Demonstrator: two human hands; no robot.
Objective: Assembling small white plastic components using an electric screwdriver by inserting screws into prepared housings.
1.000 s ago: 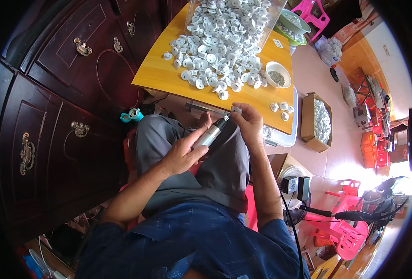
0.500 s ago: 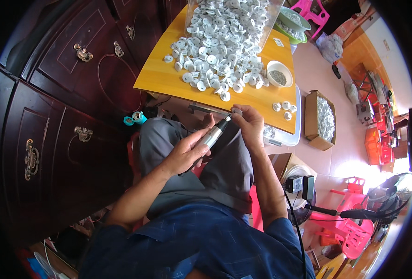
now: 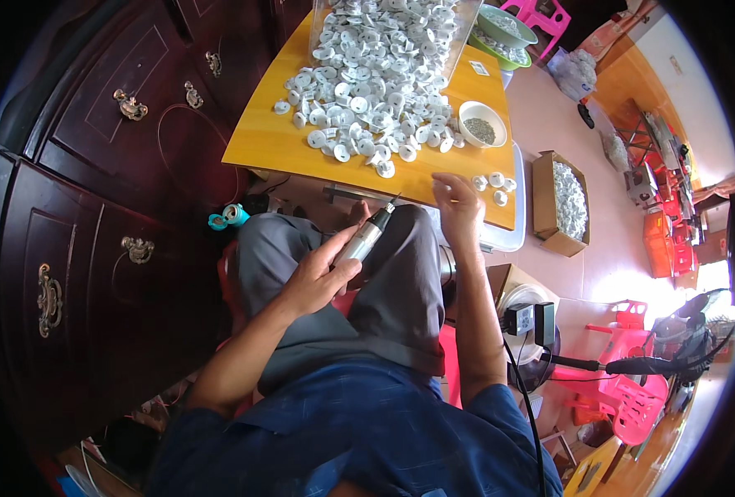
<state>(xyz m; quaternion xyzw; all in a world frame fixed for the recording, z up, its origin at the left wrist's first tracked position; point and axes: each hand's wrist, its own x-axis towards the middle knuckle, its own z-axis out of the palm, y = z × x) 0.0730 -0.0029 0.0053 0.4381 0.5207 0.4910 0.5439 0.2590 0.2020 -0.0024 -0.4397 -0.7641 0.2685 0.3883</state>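
Observation:
My left hand [image 3: 322,275] is wrapped round a silver and black electric screwdriver [image 3: 364,238], held at a slant above my lap. Its thin bit points up toward the table's front edge and touches nothing. To its right, my right hand [image 3: 460,207] is raised at that edge with the fingers bent in; whatever they may hold is hidden. Several small white round plastic parts [image 3: 500,197] lie just right of this hand. Farther back, a large heap of similar white parts [image 3: 376,91] covers much of the yellow table [image 3: 260,141].
A white bowl [image 3: 483,124] of small metal pieces stands right of the heap. Beside the table, a cardboard box [image 3: 546,199] holds more white parts. Green basins [image 3: 508,29] stand at the back right. Dark drawers [image 3: 94,166] line the left; pink plastic chairs [image 3: 633,406] stand at right.
My right hand has moved right, away from the screwdriver's tip, where it was holding a small part. The screwdriver's bit is now bare, and the tool sits slightly lower and farther left.

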